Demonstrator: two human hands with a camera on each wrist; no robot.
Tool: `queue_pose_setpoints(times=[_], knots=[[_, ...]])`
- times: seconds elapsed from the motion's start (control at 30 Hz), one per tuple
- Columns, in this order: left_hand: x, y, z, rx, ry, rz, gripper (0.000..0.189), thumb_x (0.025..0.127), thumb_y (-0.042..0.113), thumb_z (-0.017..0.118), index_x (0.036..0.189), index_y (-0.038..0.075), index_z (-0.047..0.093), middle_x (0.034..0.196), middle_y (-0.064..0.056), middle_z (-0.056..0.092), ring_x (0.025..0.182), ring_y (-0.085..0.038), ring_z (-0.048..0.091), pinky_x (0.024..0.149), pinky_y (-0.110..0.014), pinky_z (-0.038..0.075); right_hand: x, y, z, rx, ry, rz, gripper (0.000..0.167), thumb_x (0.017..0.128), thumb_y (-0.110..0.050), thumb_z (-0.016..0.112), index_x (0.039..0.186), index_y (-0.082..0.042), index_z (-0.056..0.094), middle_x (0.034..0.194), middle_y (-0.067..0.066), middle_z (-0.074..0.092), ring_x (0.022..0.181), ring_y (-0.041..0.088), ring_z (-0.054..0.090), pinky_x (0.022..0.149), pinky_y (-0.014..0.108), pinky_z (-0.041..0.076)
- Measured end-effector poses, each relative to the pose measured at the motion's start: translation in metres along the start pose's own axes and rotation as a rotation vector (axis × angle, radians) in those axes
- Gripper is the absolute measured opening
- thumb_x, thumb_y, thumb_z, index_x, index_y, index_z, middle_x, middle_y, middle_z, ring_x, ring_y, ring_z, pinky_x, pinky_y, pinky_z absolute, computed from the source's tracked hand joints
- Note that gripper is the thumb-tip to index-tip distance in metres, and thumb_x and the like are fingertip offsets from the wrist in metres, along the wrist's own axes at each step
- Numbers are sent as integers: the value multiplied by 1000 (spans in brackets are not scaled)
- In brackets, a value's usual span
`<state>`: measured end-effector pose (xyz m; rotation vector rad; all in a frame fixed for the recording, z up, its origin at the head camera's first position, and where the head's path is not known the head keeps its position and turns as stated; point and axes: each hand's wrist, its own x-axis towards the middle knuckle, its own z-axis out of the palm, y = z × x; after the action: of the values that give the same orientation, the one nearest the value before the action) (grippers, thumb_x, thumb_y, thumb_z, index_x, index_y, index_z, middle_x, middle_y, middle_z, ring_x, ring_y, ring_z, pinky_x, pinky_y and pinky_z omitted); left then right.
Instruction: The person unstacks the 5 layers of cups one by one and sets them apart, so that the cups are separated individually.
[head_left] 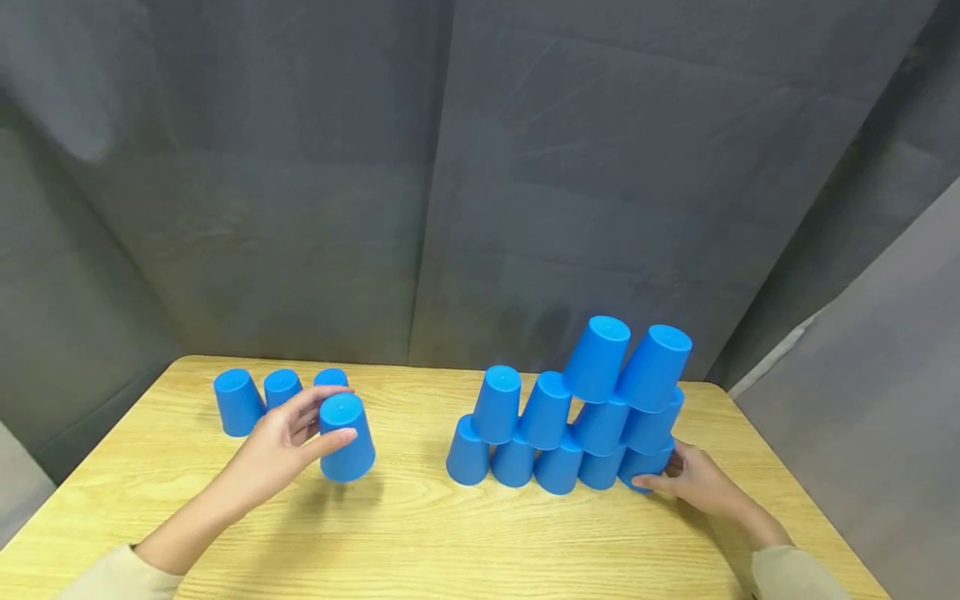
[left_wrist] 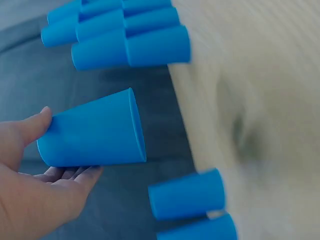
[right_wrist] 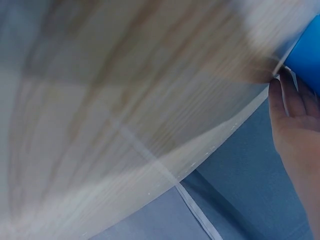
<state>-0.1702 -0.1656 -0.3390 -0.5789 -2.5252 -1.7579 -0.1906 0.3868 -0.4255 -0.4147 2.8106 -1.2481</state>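
Observation:
My left hand (head_left: 288, 437) grips an upside-down blue plastic cup (head_left: 347, 446) between thumb and fingers. That cup (left_wrist: 95, 132) is held above the table, its wide mouth downward. To the right stands a stack of upside-down blue cups (head_left: 547, 408) in three tiers; the bottom and middle tiers have several cups, and the top tier has two at the right side. My right hand (head_left: 697, 479) holds the rightmost bottom cup (head_left: 643, 468), thumb at its front and fingers at its right side. The right wrist view shows only a part of this cup (right_wrist: 306, 57).
Three more upside-down blue cups stand at the back left: one at the left (head_left: 238, 404), one in the middle (head_left: 282, 385), and one (head_left: 330, 377) partly behind the left hand. The wooden table (head_left: 465, 542) ends at a dark grey curtain (head_left: 300, 208).

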Motion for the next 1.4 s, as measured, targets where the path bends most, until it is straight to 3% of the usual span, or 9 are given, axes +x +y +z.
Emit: queue_pose_setpoints(times=[0.47,0.67,0.87,1.2,1.3,1.4], knots=[[-21,-71,-71,254,171,-179,68,94,31,69,142,-4,38,141,-35,42,128,-53,41,99,-53,38,0,3,1,-15,6,5,78,87,-19,76,146,7,32,136,33,49,118,52,53,90,60,50],[-24,-98,-92,317,237,-238,71,94,33,68,141,-8,36,139,-41,39,126,-57,40,97,-58,37,-1,4,1,-20,4,11,78,88,-21,76,147,6,32,137,33,48,118,52,52,89,60,50],[-26,-110,-101,304,256,-265,74,95,35,66,142,-11,32,140,-44,34,126,-60,36,97,-65,36,0,5,2,-20,5,6,78,87,-22,77,146,5,33,136,32,50,118,51,53,89,58,52],[-28,-111,-104,287,231,-265,81,95,34,67,146,-11,23,142,-43,30,129,-60,32,99,-64,33,0,3,2,-17,7,1,78,87,-19,77,146,6,33,136,33,49,118,52,52,89,60,50],[-30,-108,-106,305,247,-230,84,95,35,67,148,-10,21,144,-41,31,130,-58,32,111,-35,34,0,4,1,-16,0,-3,78,88,-20,76,146,6,32,136,33,48,119,52,52,90,60,50],[-30,-103,-108,318,282,-159,82,94,33,67,148,-8,22,146,-37,33,133,-54,30,100,-1,24,0,5,0,-18,-1,-8,77,88,-21,76,146,6,33,136,32,49,118,52,53,89,59,51]])
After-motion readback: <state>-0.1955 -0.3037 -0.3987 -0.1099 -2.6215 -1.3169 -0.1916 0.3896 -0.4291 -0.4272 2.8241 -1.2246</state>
